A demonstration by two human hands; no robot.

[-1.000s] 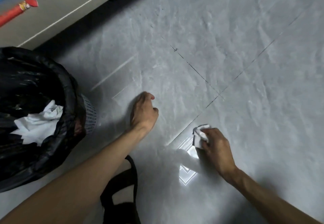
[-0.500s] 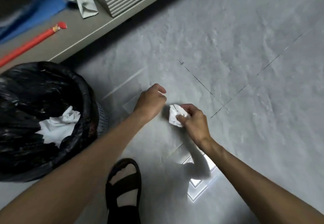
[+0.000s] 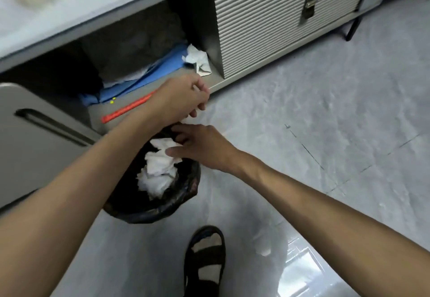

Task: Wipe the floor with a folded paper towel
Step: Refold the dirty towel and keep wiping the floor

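Note:
Both my hands are over a black-lined waste bin point(image 3: 151, 215). My right hand point(image 3: 202, 149) reaches over its rim, thumb and fingers pinching a crumpled white paper towel point(image 3: 164, 143) just above the used white papers point(image 3: 158, 175) in the bin. A little farther back, my left hand point(image 3: 183, 97) hovers with curled fingers, and small white bits of paper show under its fingertips. The grey tiled floor point(image 3: 302, 122) spreads to the right.
A low cabinet with a ribbed shutter point(image 3: 267, 24) runs along the back. Its open shelf holds a red stick point(image 3: 126, 109), blue cloth point(image 3: 139, 80) and a crumpled paper point(image 3: 197, 60). A grey door point(image 3: 35, 133) stands at the left. My sandalled foot point(image 3: 204, 257) is below the bin.
My right hand lifted the paper towel off the floor and carried it left over the bin. My left hand rose from the floor too. The view swung up toward the cabinet.

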